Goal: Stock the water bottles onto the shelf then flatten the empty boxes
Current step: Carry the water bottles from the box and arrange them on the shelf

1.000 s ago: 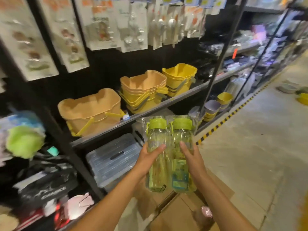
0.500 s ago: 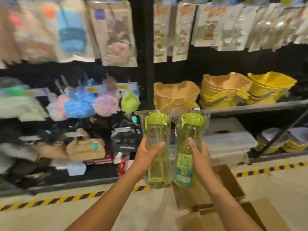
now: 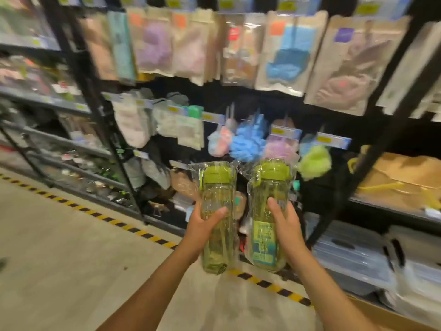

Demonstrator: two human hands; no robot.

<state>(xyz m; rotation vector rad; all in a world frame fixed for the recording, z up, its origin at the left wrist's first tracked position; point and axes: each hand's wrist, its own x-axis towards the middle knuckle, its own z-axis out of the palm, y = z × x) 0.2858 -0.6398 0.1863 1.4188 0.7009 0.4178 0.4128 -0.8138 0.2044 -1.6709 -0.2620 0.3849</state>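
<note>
Each hand's grip, left hand (image 3: 202,225) and right hand (image 3: 287,226), clasps a wrapped bottle (left bottle (image 3: 216,194), right bottle (image 3: 269,187)) before hanging sponges (image 3: 248,144).

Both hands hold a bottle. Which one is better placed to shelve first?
Left, marginally. The left hand and its bottle sit nearer the open aisle and shelves on the left; the right hand and its bottle face hanging sponges.

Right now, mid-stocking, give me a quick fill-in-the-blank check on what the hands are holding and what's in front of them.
1. The left hand and right hand each hold one ____, both wrapped in clear plastic.
2. Both bottle lids are ____ in colour.
3. The bottle with a printed label facing the camera is in the ____ hand.
4. The floor stripe along the shelving is yellow and ____.

Missing words: water bottle; green; right; black
</note>
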